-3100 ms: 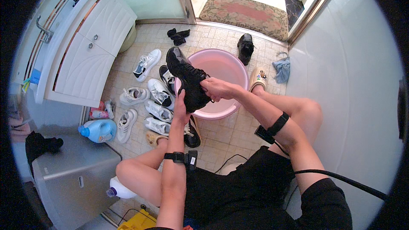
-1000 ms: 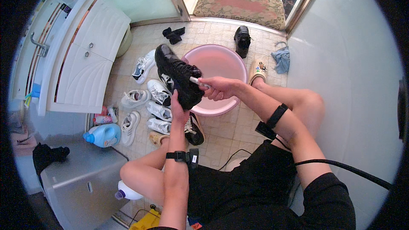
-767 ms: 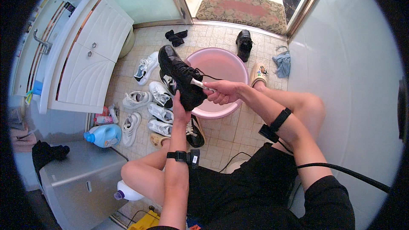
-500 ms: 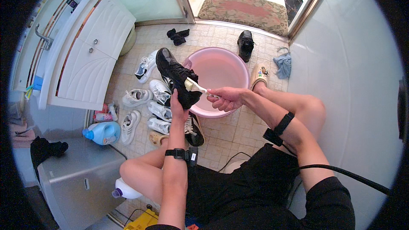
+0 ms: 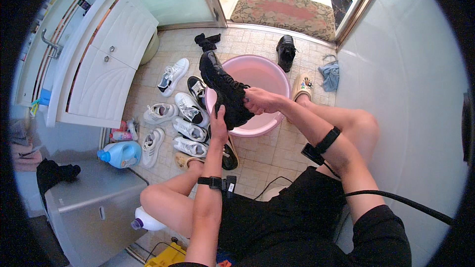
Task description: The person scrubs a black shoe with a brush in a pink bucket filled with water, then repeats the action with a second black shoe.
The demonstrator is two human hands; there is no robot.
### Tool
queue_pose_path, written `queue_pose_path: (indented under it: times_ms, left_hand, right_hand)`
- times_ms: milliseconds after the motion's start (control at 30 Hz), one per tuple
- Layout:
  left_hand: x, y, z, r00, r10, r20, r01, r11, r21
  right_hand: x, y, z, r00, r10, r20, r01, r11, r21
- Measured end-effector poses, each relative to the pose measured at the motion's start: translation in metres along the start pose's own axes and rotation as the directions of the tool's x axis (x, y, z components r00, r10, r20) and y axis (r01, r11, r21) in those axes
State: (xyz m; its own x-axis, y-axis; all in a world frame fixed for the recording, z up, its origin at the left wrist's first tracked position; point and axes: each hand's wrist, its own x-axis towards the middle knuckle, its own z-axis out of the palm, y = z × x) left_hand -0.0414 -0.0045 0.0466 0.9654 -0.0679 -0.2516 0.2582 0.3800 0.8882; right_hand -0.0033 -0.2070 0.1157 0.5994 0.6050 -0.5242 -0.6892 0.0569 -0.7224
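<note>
A black lace-up shoe (image 5: 223, 86) is held up over the left side of a pink basin (image 5: 283, 76), its toe pointing away from me. My left hand (image 5: 218, 126) grips it near the heel. Fingers curled, my right hand (image 5: 261, 101) presses against the shoe's opening. The white-handled brush it held a moment ago is now hidden by the hand and the shoe. Beyond the basin, to the right, another black shoe (image 5: 285, 53) stands on the tiles.
Several white shoes (image 5: 188, 128) crowd the floor left of the basin. Black socks (image 5: 208, 42) lie farther back, and a blue cloth (image 5: 329, 75) lies by the right wall. A blue jug (image 5: 120, 154) stands near a grey box (image 5: 99, 207). A white cabinet (image 5: 106, 44) fills the left side.
The shoe has shifted right, farther over the basin, with my left hand. My right hand has closed in on its opening, and the brush has gone out of sight.
</note>
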Motion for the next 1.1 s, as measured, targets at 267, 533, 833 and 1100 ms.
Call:
queue_pose_path:
  times_ms: [267,533,833,1100]
  left_hand:
    - [0.006,0.000,-0.008,0.993,0.047,-0.113,-0.042,0.998,0.043]
    - [0.006,0.012,-0.031,0.990,-0.020,-0.138,0.007,0.995,-0.095]
    - [-0.010,0.011,0.016,1.000,0.011,0.005,-0.011,1.000,0.020]
    - [0.002,0.003,-0.007,0.997,-0.043,-0.071,0.031,0.988,-0.152]
  right_hand:
    - [-0.014,0.001,0.011,0.987,-0.054,-0.151,-0.054,0.775,-0.629]
    - [-0.004,0.029,0.007,0.991,-0.074,-0.115,-0.059,0.530,-0.846]
    - [0.025,0.032,-0.024,0.835,-0.482,-0.264,-0.003,0.477,-0.879]
    - [-0.005,0.012,0.002,0.992,-0.051,-0.112,-0.035,0.758,-0.652]
